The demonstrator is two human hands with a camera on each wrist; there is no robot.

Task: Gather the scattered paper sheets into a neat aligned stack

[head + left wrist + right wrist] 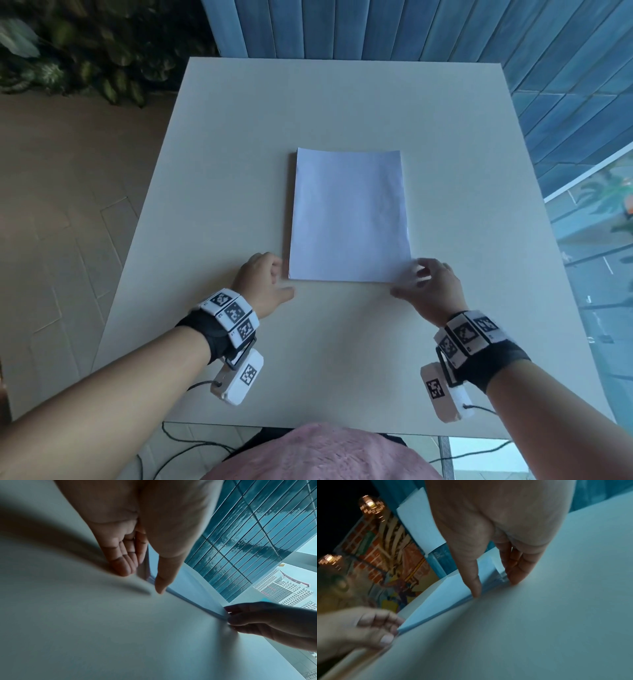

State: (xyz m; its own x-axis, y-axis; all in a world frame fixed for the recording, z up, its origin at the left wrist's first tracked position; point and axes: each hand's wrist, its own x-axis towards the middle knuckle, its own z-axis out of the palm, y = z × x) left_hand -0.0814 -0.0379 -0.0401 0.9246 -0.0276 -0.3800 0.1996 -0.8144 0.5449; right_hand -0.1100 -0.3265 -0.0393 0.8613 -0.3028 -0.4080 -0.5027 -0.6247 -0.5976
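At the near edge of the desk (219, 144) both hands sit at the stack's near corners. Left hand (262, 279): fingers relaxed beside the near-left corner, thumb tip at the bottom edge, grip released, holding nothing. Right hand (428, 289): thumb and fingertips at the near-right corner; touching or pinching, cannot tell. Paper stack (349, 216) lies flat mid-desk, edges look squared, slight offset along the left side. Likely light, floppy, top sheets slippery and easily fanned; best handled by pressing flat palms on opposite edges or gripping the whole thickness at both near corners.
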